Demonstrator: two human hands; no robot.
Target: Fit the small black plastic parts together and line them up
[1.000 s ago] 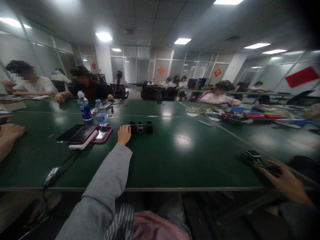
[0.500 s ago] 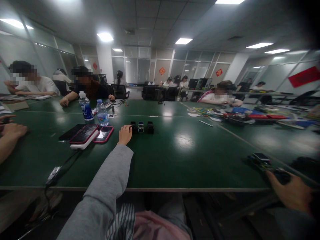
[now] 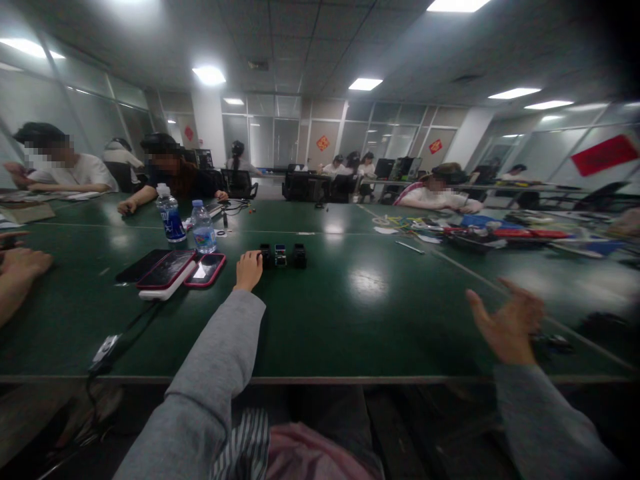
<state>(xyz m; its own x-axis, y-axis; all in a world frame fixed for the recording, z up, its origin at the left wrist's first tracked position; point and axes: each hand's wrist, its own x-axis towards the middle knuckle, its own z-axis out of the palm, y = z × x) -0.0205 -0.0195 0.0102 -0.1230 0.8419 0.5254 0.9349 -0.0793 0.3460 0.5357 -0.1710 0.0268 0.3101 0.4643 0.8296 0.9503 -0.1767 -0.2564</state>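
Observation:
My left hand (image 3: pixel 249 268) reaches far out over the green table (image 3: pixel 350 313), grey sleeve stretched forward. Its fingers are curled against the leftmost of three small black boxes (image 3: pixel 280 255) standing in a row. My right hand (image 3: pixel 507 327) hovers above the table's right front part, palm turned inward and fingers spread, holding nothing. A dark device (image 3: pixel 553 345) lies on the table just behind it, blurred.
Left of my left hand lie a pink-cased phone (image 3: pixel 205 269), a red-cased phone on a white power bank (image 3: pixel 165 270) and a black phone (image 3: pixel 137 265). Two water bottles (image 3: pixel 170 215) stand behind them. A cable with an adapter (image 3: pixel 103 350) hangs over the front edge. Another person's hand (image 3: pixel 20 263) rests at far left.
My right hand has let go of the dark device at the right, lifted off the table and opened, moving left. My left hand has stayed at the black boxes.

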